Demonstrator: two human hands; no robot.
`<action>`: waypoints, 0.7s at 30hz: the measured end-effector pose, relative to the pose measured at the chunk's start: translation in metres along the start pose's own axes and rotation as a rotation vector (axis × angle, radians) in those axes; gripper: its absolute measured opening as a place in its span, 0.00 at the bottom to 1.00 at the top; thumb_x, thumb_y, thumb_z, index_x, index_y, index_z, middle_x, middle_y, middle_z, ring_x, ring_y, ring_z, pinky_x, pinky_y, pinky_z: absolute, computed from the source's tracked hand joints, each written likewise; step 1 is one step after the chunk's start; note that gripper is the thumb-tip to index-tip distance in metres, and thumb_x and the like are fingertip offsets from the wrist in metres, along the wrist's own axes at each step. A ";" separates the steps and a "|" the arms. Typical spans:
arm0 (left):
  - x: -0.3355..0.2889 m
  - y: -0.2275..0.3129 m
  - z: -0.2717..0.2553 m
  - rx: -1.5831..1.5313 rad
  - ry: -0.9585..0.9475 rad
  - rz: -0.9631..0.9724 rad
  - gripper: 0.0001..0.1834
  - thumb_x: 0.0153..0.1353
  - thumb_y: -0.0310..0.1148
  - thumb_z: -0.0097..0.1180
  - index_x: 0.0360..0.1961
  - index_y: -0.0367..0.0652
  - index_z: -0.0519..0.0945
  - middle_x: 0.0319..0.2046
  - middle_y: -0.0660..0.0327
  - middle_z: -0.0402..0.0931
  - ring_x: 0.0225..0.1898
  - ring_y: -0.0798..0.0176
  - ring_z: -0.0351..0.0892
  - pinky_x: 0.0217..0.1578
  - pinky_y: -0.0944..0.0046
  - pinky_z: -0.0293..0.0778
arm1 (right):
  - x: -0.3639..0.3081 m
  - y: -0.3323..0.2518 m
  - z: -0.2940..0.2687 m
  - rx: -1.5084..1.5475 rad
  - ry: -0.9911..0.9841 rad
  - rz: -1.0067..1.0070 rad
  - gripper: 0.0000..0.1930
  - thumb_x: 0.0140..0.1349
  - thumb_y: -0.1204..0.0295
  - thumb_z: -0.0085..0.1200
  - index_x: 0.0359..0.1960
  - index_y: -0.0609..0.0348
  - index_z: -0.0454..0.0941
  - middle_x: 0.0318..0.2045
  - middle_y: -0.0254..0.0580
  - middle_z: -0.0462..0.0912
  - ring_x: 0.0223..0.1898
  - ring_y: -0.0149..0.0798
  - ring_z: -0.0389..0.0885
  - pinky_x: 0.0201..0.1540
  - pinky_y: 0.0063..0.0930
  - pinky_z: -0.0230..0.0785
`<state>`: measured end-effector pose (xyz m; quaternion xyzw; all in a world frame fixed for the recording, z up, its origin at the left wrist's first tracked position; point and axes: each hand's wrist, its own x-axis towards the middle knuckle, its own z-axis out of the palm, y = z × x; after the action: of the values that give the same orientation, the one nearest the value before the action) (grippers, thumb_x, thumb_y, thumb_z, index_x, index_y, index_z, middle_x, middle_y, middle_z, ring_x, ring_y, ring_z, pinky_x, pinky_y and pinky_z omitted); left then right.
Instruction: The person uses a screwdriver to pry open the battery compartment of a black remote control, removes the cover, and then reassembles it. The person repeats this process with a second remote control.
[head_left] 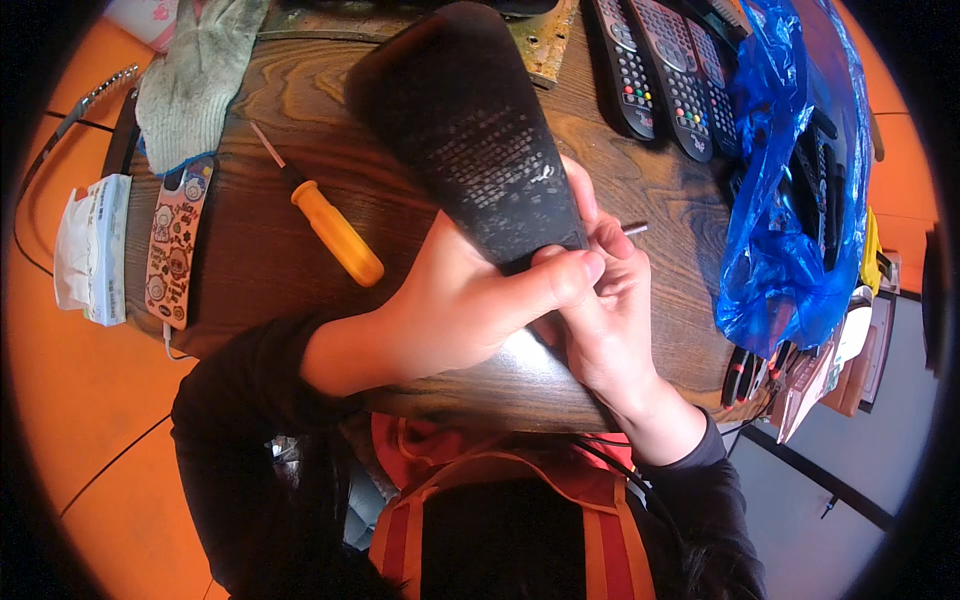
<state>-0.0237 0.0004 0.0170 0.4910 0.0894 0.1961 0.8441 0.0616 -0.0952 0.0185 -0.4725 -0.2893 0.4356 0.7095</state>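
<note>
A long black remote control [470, 130] is tilted up over the table, rows of small pale marks across its face. My left hand [430, 300] is closed around its near end, the thumb pressed along the lower edge. My right hand [615, 320] is closed at that same end, its fingers bunched against the left thumb. A thin metal rod [634, 229] sticks out beside the right fingers; its other end is hidden. On the table left of my hands lies a screwdriver [338, 232] with a yellow handle, touched by neither hand.
Several remote controls [672, 80] lie at the far right, beside a blue plastic bag [775, 200] holding dark items. A grey knit glove [200, 90], a patterned case [178, 245] with a cable and a tissue pack [92, 250] lie left. Pliers [740, 375] sit at the right edge.
</note>
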 end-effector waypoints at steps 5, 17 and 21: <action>0.003 -0.006 0.000 0.011 -0.025 0.097 0.16 0.55 0.27 0.52 0.43 0.42 0.62 0.44 0.50 0.73 0.27 0.78 0.67 0.22 0.80 0.59 | 0.000 -0.003 -0.007 -0.081 -0.062 0.097 0.10 0.58 0.73 0.53 0.39 0.64 0.73 0.26 0.34 0.77 0.28 0.24 0.74 0.32 0.15 0.66; 0.023 0.001 -0.025 -0.309 0.084 0.061 0.38 0.53 0.68 0.29 0.46 0.44 0.65 0.39 0.51 0.71 0.44 0.50 0.74 0.47 0.50 0.70 | -0.052 -0.126 -0.014 -1.651 -0.293 -0.844 0.21 0.53 0.60 0.55 0.41 0.64 0.69 0.38 0.49 0.73 0.33 0.36 0.74 0.26 0.22 0.67; 0.023 -0.001 -0.025 -0.316 0.078 0.024 0.37 0.54 0.68 0.29 0.43 0.43 0.66 0.38 0.50 0.71 0.42 0.51 0.75 0.44 0.50 0.72 | -0.086 -0.195 -0.003 -1.875 -0.760 -0.801 0.17 0.60 0.61 0.48 0.44 0.60 0.65 0.35 0.49 0.75 0.31 0.36 0.76 0.25 0.17 0.70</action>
<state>-0.0108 0.0294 0.0050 0.3453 0.0844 0.2367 0.9042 0.0922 -0.2069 0.1978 -0.5319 -0.8402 -0.1035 0.0215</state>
